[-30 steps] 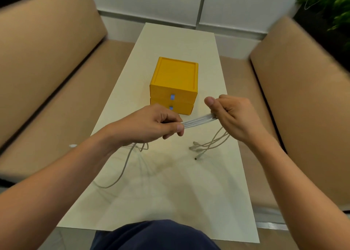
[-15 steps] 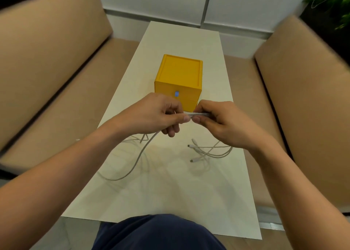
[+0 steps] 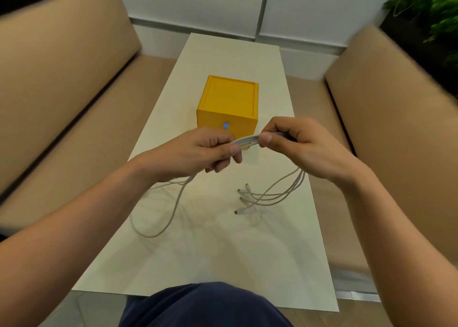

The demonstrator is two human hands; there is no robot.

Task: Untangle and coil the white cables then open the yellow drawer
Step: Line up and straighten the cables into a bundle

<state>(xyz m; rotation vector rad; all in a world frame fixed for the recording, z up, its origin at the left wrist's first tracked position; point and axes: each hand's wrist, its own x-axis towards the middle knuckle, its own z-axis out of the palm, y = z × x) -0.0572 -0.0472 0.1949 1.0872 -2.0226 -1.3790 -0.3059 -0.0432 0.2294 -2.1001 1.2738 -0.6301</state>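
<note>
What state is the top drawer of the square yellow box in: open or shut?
Shut: the top drawer sits flush with the box, not pulled out.

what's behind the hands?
The yellow drawer box; top front with blue knob shows. The left hand and white cables cover most of the lower front.

A lounge or waiting nook, by the look of it: tan upholstered benches along the left (image 3: 62, 83) and right (image 3: 396, 108) edges face a narrow cream table (image 3: 223, 257) at centre, with white wall panels (image 3: 198, 2) at the top and green plants (image 3: 433, 12) in the upper right.
</note>
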